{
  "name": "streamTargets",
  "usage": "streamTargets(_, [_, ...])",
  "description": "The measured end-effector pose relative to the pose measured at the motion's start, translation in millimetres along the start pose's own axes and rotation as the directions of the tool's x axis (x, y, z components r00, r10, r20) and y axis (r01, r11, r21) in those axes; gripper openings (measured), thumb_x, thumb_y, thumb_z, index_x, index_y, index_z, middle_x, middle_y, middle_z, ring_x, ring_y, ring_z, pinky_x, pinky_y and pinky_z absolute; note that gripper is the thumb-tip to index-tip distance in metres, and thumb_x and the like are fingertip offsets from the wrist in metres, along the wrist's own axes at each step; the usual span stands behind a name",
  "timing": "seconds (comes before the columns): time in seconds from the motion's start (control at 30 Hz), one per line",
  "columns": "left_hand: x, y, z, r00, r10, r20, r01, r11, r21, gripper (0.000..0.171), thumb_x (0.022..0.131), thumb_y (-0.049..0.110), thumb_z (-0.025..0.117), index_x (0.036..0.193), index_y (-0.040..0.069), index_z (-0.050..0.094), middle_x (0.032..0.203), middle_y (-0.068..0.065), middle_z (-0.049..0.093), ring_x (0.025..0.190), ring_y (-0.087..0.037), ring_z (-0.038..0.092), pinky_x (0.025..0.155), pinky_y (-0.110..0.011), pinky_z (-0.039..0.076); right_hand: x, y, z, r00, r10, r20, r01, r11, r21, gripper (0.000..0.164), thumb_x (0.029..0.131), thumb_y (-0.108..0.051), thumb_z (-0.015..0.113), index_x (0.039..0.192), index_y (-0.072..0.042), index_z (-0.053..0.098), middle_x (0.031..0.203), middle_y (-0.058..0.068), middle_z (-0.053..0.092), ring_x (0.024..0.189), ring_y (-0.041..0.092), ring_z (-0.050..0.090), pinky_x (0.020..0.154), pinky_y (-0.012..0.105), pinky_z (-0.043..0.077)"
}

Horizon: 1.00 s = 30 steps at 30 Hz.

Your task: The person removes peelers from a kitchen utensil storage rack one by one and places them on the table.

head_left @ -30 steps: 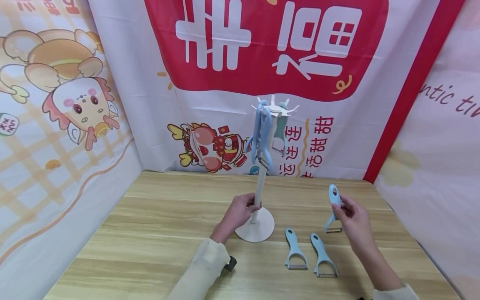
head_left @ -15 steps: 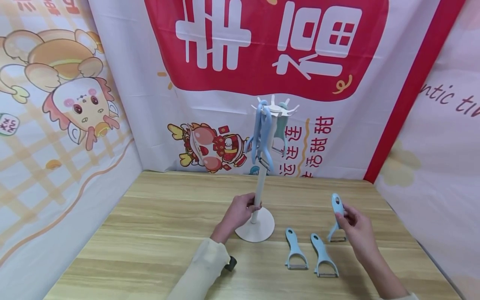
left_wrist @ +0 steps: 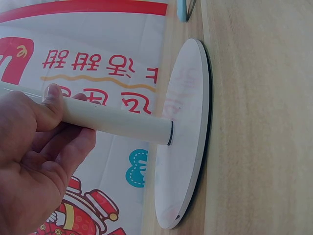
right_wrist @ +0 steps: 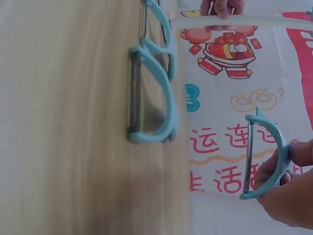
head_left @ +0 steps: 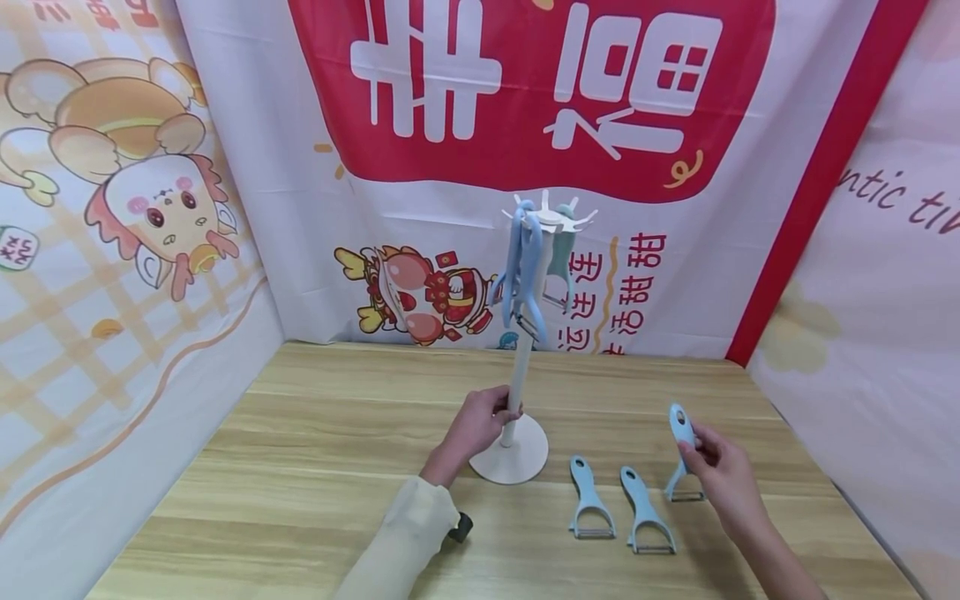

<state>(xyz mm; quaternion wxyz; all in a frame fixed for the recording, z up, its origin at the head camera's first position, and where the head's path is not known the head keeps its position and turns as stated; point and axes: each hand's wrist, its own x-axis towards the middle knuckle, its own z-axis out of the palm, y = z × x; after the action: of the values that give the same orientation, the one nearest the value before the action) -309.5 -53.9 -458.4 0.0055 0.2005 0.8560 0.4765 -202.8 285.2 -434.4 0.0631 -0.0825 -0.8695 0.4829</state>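
My left hand (head_left: 483,421) grips the white pole of a hanging stand (head_left: 517,383) low down, just above its round base (left_wrist: 183,161). Blue peelers (head_left: 525,258) and a greenish peeler (head_left: 561,258) hang from hooks at the stand's top. On the right, my right hand (head_left: 723,475) pinches a light blue peeler (head_left: 681,427) by its handle, blade end downward; in the right wrist view this peeler (right_wrist: 276,161) shows apart from the table. Two more light blue peelers lie on the wood to its left, one nearer the stand (head_left: 588,500) and one beside it (head_left: 641,512).
The wood-grain table (head_left: 300,467) meets a printed cloth backdrop (head_left: 420,200) at its far edge. More printed cloth hangs at the left (head_left: 127,250) and right (head_left: 862,333) sides. A small black object (head_left: 462,527) shows at the left sleeve's cuff.
My right hand has moved down, slightly right and nearer to me, carrying its peeler along. The left hand keeps its hold on the pole, and the two lying peelers have stayed put.
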Motion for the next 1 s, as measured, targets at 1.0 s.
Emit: streamTargets(1.0, [1.2,-2.4,0.0,1.000,-0.011,0.003,0.011,1.000,-0.003,0.012,0.098,0.011,0.062,0.109,0.014,0.068,0.104,0.000,0.073,0.102,-0.018,0.068,0.099,-0.046,0.055,9,50,6,0.984,-0.001,0.180,0.023,0.992,-0.122,0.045,0.095,0.001,0.056,0.134,0.021,0.045,0.103,0.020,0.065,0.084,0.008,0.056,0.069,0.018,0.051])
